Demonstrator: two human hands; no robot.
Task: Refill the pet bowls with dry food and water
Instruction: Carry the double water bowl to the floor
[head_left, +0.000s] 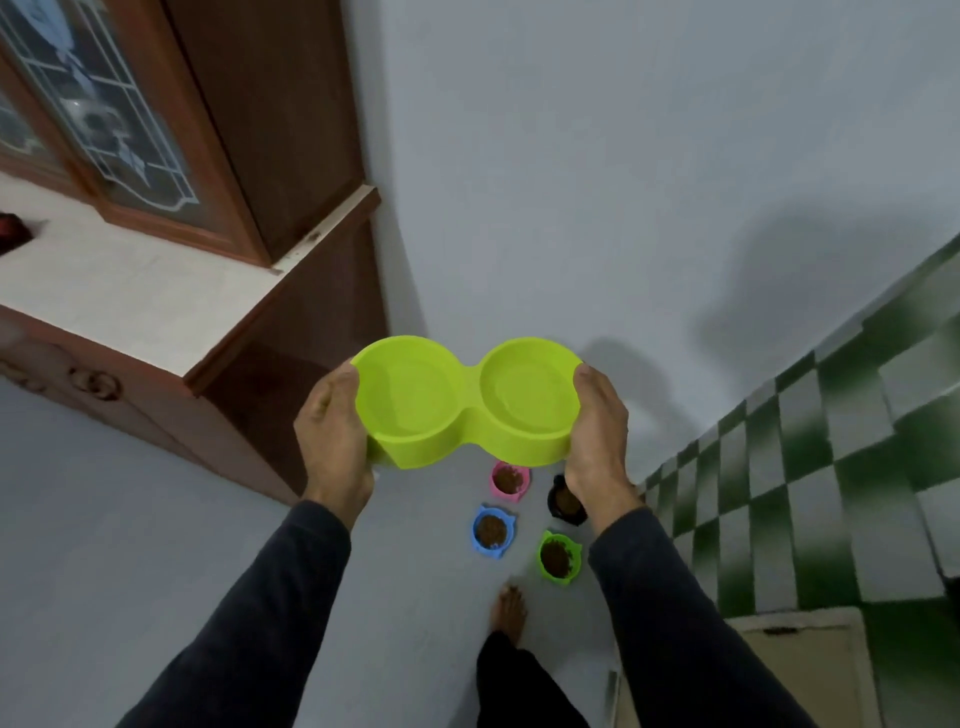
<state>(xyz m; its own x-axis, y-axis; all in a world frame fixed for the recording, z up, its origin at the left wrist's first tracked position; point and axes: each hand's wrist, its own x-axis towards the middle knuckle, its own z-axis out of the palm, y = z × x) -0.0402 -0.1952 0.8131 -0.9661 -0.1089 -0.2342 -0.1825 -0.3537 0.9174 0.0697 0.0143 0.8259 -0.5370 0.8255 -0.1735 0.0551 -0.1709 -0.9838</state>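
Note:
A lime-green double pet bowl (467, 402) is held level in the air above the floor. My left hand (332, 431) grips its left end and my right hand (597, 431) grips its right end, thumbs on the rim. Both wells look smooth; whether they hold water I cannot tell. On the grey floor below stand small cat-eared bowls with brown dry food in them: a pink bowl (510, 480), a blue bowl (492, 530), a green bowl (558, 556) and a black bowl (563, 503) partly hidden by my right wrist.
A dark wooden cabinet (249, 291) with a glass door and a pale ledge stands at the left against the grey wall. Green-and-white checkered tiles (831, 441) run along the right. My bare foot (509, 608) is just behind the small bowls. A beige box (795, 670) sits low right.

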